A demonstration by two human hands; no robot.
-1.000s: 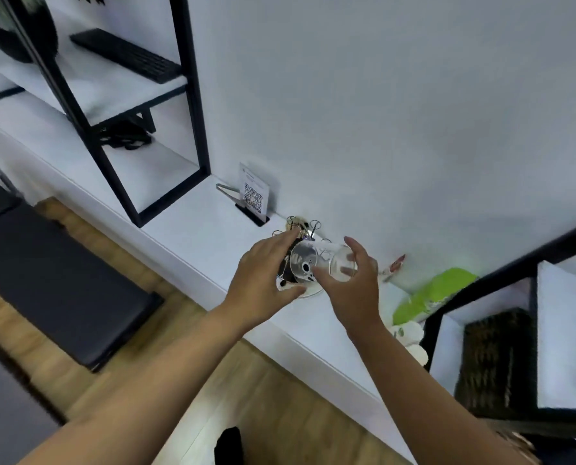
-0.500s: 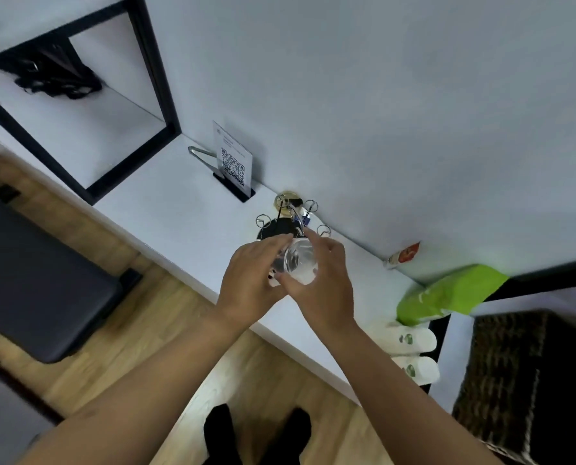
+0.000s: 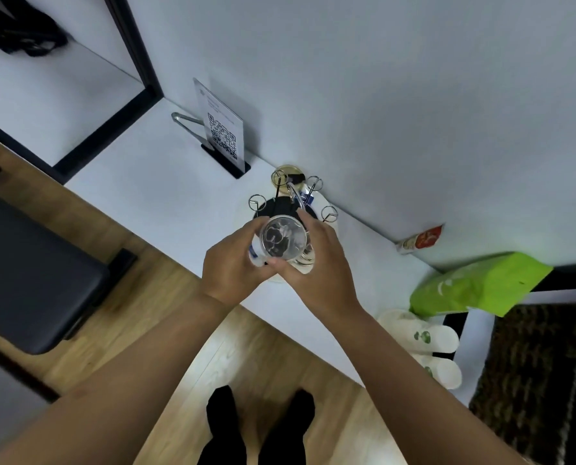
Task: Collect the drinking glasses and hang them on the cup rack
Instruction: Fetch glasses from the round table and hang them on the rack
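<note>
A long white counter (image 3: pixel 165 193) runs along the pale wall above a wood floor (image 3: pixel 246 357), with a green bag (image 3: pixel 477 283), a QR-code sign (image 3: pixel 222 132) and tongs (image 3: pixel 184 119) on it. Both the left hand (image 3: pixel 233 266) and right hand (image 3: pixel 316 263) curl round one clear drinking glass (image 3: pixel 283 239), base up, directly over the wire cup rack (image 3: pixel 293 199) by the wall.

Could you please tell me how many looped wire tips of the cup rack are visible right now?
4: far left tip, back tip, back right tip, right tip. The hands and the drinking glass cover the near side, so more may be hidden.
</note>
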